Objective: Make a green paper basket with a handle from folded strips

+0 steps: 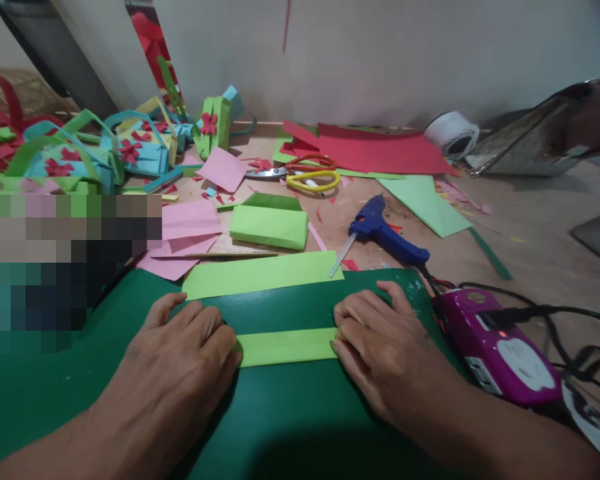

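A narrow light-green paper strip [289, 347] lies across the dark green mat, its two ends covered by my hands. My left hand [185, 353] is closed at the strip's left end, thumb along the edge. At the right end my right hand [380, 337] grips in the same way, with fingers curled and the little finger lifted. Just beyond them rests a wider light-green paper strip [265, 275], partly on the mat. Behind that sits a folded green paper box [269, 227]. A blue glue gun [387, 233] lies to the right, its glue stick over the wider strip.
Green mat [290, 407] underneath. Scissors [300, 173], red paper [380, 148] and pink sheets [190, 227] lie behind. Several small paper baskets [145, 157] crowd the back left. On the right stand a purple power strip [500, 347] with black cables, a white roll [450, 133] and a bag [540, 137].
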Demonstrator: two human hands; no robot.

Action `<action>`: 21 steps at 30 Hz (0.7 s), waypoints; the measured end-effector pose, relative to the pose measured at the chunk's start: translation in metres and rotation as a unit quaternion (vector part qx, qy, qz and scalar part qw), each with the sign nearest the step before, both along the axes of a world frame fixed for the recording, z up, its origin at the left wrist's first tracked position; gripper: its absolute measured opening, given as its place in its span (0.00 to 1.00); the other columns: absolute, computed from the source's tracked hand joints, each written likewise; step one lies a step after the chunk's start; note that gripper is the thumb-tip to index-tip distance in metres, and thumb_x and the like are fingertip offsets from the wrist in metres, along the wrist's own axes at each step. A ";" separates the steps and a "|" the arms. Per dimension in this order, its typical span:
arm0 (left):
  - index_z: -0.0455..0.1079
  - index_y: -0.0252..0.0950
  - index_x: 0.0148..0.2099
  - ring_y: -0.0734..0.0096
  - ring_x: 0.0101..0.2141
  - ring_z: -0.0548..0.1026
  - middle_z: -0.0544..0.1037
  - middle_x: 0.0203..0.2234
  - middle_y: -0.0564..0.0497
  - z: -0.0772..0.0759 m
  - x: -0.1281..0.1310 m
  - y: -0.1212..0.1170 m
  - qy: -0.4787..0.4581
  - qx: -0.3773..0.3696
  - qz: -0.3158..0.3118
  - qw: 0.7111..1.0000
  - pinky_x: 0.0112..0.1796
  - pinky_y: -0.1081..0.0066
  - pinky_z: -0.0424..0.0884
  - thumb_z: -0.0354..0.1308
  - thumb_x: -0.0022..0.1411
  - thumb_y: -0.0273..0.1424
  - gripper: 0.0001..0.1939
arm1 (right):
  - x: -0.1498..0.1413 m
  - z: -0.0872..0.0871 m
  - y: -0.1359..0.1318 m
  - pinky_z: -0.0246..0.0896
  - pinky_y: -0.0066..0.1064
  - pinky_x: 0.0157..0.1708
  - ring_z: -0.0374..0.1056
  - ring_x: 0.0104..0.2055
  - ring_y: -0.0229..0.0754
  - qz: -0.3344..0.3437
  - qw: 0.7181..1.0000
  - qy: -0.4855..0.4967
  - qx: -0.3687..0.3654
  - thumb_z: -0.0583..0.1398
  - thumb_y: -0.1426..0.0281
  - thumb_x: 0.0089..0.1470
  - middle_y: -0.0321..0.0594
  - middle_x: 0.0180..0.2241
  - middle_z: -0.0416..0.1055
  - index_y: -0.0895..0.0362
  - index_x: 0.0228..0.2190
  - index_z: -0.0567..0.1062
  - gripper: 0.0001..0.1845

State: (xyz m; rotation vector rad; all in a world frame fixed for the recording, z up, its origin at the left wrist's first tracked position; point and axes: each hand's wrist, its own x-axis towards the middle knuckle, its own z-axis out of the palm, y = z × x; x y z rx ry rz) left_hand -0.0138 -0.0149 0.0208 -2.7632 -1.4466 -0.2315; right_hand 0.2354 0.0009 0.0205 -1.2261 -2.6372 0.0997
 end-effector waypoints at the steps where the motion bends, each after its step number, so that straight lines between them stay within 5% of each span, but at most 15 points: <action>1: 0.66 0.37 0.24 0.68 0.24 0.64 0.68 0.20 0.53 0.000 0.000 0.000 0.005 0.002 -0.001 1.000 0.41 0.55 0.57 0.43 0.63 0.28 0.17 | 0.001 0.000 -0.001 0.48 0.48 0.44 0.59 0.32 0.42 0.002 1.000 -0.011 0.005 0.52 0.78 0.54 0.40 0.27 0.67 0.59 0.24 0.70 0.10; 6: 0.69 0.39 0.33 0.67 0.24 0.64 0.68 0.21 0.53 0.005 -0.003 0.001 -0.008 0.002 -0.042 0.999 0.42 0.53 0.58 0.42 0.64 0.25 0.15 | 0.002 0.002 -0.004 0.42 0.57 0.48 0.62 0.39 0.49 0.083 0.992 -0.033 0.089 0.48 0.77 0.59 0.45 0.32 0.70 0.58 0.40 0.73 0.16; 11: 0.65 0.43 0.53 0.67 0.26 0.65 0.71 0.26 0.52 0.012 -0.010 0.002 -0.010 -0.001 -0.147 0.989 0.45 0.50 0.55 0.39 0.66 0.25 0.20 | -0.001 0.004 -0.005 0.43 0.56 0.51 0.62 0.41 0.50 0.192 0.974 -0.047 0.108 0.49 0.75 0.59 0.42 0.31 0.69 0.53 0.53 0.66 0.21; 21: 0.64 0.45 0.54 0.68 0.27 0.63 0.68 0.24 0.52 0.007 -0.012 -0.002 -0.014 0.003 -0.153 0.988 0.48 0.46 0.54 0.39 0.67 0.26 0.20 | -0.009 0.012 -0.002 0.36 0.53 0.54 0.59 0.36 0.47 0.210 0.968 -0.124 0.058 0.53 0.72 0.58 0.37 0.30 0.66 0.52 0.56 0.62 0.24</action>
